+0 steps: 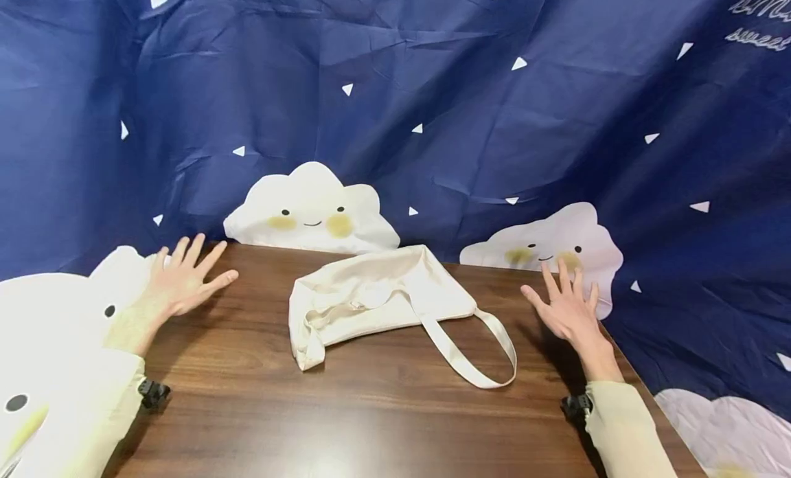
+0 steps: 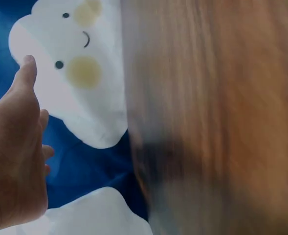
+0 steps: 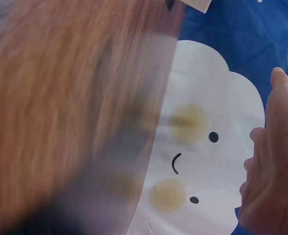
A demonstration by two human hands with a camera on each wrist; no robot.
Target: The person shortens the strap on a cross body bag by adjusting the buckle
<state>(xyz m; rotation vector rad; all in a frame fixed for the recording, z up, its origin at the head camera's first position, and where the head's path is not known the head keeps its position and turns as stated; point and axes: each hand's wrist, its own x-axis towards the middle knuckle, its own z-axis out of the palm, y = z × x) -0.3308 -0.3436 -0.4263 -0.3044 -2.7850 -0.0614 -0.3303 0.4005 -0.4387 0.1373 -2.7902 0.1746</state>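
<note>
A cream cloth tote bag (image 1: 377, 292) lies crumpled on the brown wooden table (image 1: 371, 402), its long strap looped out over the wood toward the right. To the left of the bag, my left hand (image 1: 182, 279) is held with its fingers spread, touching nothing that I can make out. My right hand (image 1: 568, 310) is on the other side, fingers likewise spread, apart from the strap. In the left wrist view the left hand (image 2: 16, 147) has its thumb raised. The right wrist view has the right hand (image 3: 278, 156) at its right edge, in front of the curtain.
A dark blue curtain (image 1: 395, 107) with white triangles and smiling clouds hangs behind the table and along its right side. The table's back edge runs just behind the bag. A small black device (image 1: 153, 393) sits at the left wrist, another (image 1: 576, 407) at the right.
</note>
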